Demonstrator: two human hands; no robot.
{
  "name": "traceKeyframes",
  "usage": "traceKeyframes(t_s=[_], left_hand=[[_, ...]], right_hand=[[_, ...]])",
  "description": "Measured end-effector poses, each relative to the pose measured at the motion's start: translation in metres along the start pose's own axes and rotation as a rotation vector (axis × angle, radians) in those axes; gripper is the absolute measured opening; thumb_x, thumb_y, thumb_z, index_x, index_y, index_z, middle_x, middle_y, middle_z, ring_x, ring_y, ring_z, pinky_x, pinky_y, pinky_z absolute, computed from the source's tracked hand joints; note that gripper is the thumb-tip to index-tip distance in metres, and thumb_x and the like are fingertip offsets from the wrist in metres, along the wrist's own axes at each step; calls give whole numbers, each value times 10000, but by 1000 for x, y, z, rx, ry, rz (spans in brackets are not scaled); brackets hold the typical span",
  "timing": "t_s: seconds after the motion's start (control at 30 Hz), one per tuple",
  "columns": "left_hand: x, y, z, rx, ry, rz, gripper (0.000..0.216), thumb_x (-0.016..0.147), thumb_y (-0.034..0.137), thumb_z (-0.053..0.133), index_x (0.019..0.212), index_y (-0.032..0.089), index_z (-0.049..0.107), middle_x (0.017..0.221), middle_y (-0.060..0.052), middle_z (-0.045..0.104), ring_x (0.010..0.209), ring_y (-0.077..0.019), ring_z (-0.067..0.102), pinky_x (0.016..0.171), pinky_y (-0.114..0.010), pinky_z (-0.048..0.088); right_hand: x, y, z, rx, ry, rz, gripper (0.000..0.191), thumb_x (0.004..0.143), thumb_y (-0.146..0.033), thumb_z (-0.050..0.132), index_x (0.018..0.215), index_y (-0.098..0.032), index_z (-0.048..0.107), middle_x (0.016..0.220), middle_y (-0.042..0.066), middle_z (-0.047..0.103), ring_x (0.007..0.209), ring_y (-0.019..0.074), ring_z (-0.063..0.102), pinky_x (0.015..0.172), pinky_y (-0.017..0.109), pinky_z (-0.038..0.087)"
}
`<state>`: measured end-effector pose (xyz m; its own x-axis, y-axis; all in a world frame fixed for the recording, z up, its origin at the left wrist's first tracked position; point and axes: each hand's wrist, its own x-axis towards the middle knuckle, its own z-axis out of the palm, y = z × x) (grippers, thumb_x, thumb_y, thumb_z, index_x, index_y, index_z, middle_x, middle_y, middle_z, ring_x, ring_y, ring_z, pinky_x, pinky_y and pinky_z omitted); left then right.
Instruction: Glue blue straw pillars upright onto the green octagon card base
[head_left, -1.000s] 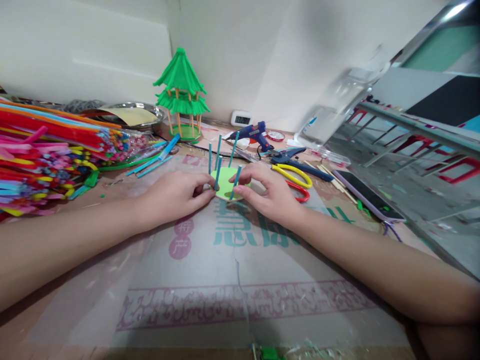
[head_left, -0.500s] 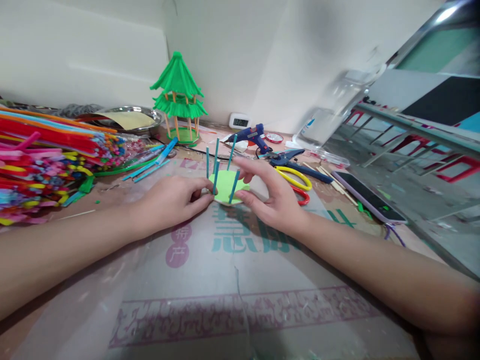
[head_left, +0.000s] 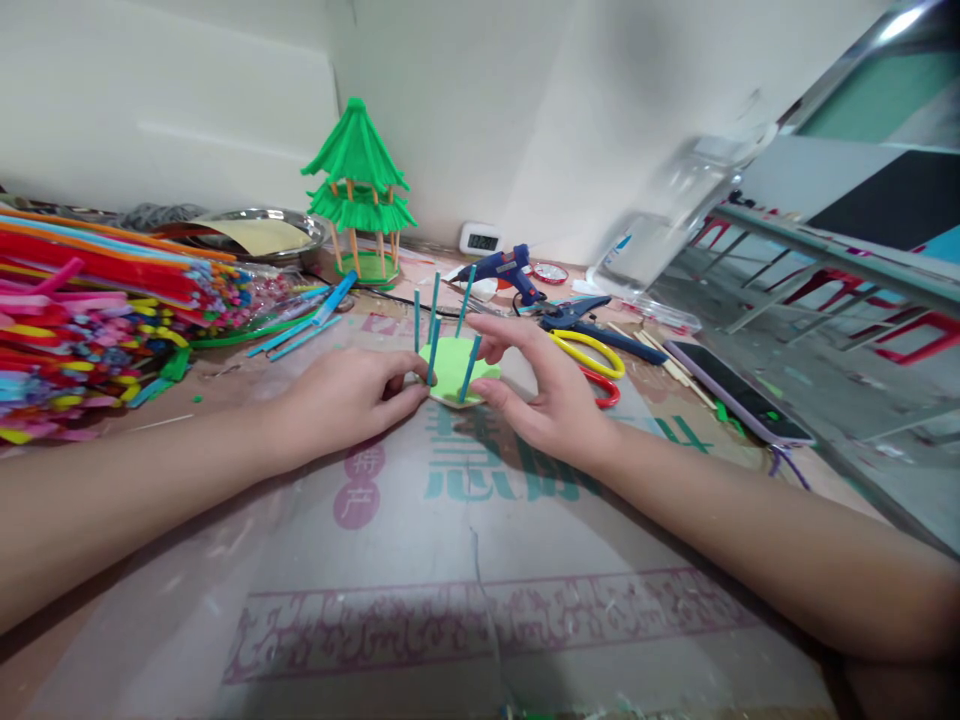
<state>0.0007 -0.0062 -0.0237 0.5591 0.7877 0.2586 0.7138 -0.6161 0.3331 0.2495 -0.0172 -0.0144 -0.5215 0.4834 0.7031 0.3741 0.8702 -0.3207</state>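
L hand (head_left: 364, 395) has thumb + forefinger tips close together, narrow gap, at L edge of the lt green base (head_left: 454, 365); can't tell if they clamp it or just touch. R hand (head_left: 551, 390) is wider: thumb low at R edge of base, forefinger raised, clear gap betw the two, curved around the R front stick (head_left: 471, 368); contact w/ it unclear. Base lies flat betw both hands, w/ 5 blue sticks standing on it, some tilted a bit. L front stick (head_left: 433, 350) is right by the L fingertips; other 3 are farther back, beyond the fingertips.

Under both hands: printed plastic sheet (head_left: 420, 550). Just R of R hand: yellow loop handle (head_left: 589, 354) + red loop handle (head_left: 604, 390), partly hidden by hand. Past those: navy plier-type tool (head_left: 585, 318), thin wooden sticks (head_left: 679, 370), then phone (head_left: 739, 393), screen up.

Beyond the base, away from wearer: blue glue gun (head_left: 502, 268), white timer (head_left: 480, 238) behind it. Beyond L hand: loose blue strips (head_left: 330, 305), then green-roofed model (head_left: 360, 190), upright. Farther L: big pile of pipe cleaners (head_left: 90, 330), w/ metal bowl (head_left: 319, 232) behind. Far R, past the tools: clear plastic bottle (head_left: 660, 225), leaning.
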Motion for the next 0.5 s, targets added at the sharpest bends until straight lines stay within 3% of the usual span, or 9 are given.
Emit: traceKeyframes(t_s=[0.17,0.33,0.5], left_hand=[[0,0,-1,-4,-10,-7,267,965,386,520,980,217,726,650,-1,647,564,-156,543,571,-290,307],[-1,1,-1,-25,-14,-13,262,962,382,521,970,220,727,652,-1,645,575,-161,546,583,-295,316],[0,2,-1,-29,-16,-12,258,965,382,523,975,231,732,654,0,642,568,-166,541,586,-303,316]], right_hand=[[0,0,0,-4,-28,130,430,999,-359,643,1403,-240,559,1076,64,697,980,219,656,955,402,534],[1,3,0,-1,-36,173,245,1005,-408,628,1179,-238,655,1011,55,727,953,224,673,935,411,524],[1,7,2,125,43,297,246,1066,-428,485,1106,-228,623,996,54,684,913,197,643,852,364,513]])
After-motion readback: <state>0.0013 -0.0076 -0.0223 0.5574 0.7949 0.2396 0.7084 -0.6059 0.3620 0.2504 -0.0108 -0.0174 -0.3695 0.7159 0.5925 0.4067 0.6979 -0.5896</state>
